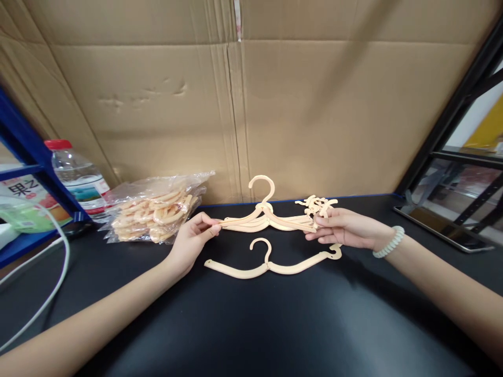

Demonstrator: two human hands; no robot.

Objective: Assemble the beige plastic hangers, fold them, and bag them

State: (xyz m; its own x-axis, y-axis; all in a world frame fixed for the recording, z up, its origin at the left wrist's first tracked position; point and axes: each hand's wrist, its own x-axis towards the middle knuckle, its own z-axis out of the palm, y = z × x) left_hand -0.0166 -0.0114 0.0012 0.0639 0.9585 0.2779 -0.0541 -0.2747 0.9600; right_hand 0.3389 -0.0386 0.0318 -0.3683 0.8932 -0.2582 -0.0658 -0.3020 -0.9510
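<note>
My left hand (199,230) pinches the left end of a cream plastic hanger (271,215), and my right hand (340,228) grips its right end. The hanger's hook points up, and several similar hanger arms seem to lie stacked under or behind it. Closer to me, a single hanger (245,272) lies flat on the black table, its hook pointing away. A small hook piece (335,252) sits at that hanger's right end; its left end has none. Past my right hand is a pile of small cream hook pieces (314,203), partly hidden by the fingers.
A clear plastic bag (157,209) of cream hanger parts lies at the left, beside a red-capped water bottle (84,180). A white cable (65,262) curves along the left edge. A dark tablet-like slab (440,230) lies at the right. Cardboard (314,104) stands behind the table.
</note>
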